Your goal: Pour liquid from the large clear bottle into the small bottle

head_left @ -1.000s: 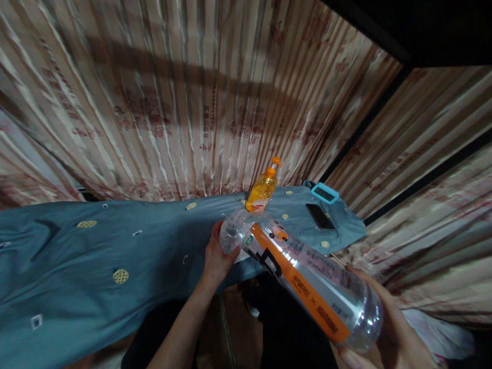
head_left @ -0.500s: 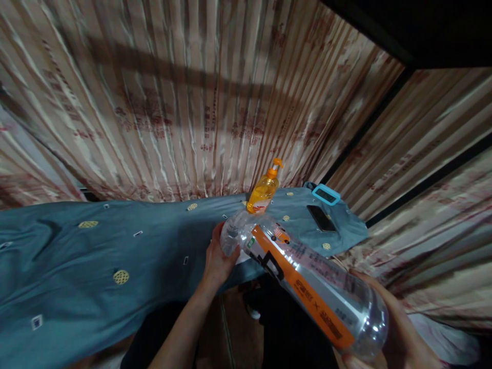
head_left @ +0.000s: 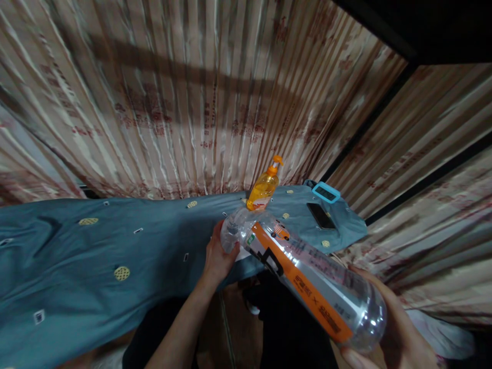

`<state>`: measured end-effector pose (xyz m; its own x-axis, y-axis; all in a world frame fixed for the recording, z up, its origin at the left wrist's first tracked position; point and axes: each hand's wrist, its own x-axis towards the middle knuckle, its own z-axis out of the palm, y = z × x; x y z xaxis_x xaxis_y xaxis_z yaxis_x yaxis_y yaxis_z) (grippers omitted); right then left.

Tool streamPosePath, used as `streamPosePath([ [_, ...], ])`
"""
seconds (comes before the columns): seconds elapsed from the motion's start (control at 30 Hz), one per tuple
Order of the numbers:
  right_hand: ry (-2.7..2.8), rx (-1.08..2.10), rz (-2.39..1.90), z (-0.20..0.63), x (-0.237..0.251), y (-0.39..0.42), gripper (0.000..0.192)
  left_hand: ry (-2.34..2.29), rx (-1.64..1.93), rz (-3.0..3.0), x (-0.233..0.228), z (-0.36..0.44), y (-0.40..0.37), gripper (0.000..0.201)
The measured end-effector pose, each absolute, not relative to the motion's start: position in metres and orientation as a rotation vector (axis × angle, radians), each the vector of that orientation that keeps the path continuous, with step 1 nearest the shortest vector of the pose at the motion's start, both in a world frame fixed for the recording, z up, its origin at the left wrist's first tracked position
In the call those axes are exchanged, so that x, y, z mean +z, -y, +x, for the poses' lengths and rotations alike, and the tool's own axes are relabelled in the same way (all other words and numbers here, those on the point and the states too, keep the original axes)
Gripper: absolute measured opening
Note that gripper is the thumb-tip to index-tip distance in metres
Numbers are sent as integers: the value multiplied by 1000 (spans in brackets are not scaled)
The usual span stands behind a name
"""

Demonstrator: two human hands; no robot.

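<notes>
Big clear plastic bottle with orange label point(head_left: 303, 279) held tilted over the desk's point(head_left: 115, 241) near edge, both hands grasping it: left hand point(head_left: 217, 256) gripping the neck end, right hand point(head_left: 388, 338) cupping the base to carry its weight; orange pump dispenser bottle point(head_left: 263, 188) stands at far edge, black phone point(head_left: 321, 216) near right corner

Right hand point(head_left: 388, 333) cut off by bottom edge. Bottle point(head_left: 303, 279) cap hidden under left hand point(head_left: 217, 259). Label print unreadable.
</notes>
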<state>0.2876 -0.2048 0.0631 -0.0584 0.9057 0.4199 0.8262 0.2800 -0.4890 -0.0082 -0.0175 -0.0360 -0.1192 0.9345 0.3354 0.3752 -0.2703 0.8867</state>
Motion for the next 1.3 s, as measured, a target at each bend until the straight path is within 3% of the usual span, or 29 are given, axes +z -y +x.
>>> streamPosePath([
  [0.47, 1876, 119, -1581, 278, 71, 204, 83, -1443, 1380, 1608, -31, -8, 19, 64],
  [0.63, 1560, 237, -1585, 260, 72, 206, 77, -1451, 1375, 1629, -31, -8, 19, 63],
  [0.83, 1823, 210, -1509, 275, 75, 204, 81, -1460, 1382, 1638, -33, -8, 18, 63],
  [1.17, 1598, 233, -1527, 260, 75, 204, 76, -1446, 1382, 1644, -31, -7, 19, 61],
  [1.3, 1842, 171, -1492, 270, 78, 203, 81, -1425, 1411, 1654, -33, -7, 19, 61],
])
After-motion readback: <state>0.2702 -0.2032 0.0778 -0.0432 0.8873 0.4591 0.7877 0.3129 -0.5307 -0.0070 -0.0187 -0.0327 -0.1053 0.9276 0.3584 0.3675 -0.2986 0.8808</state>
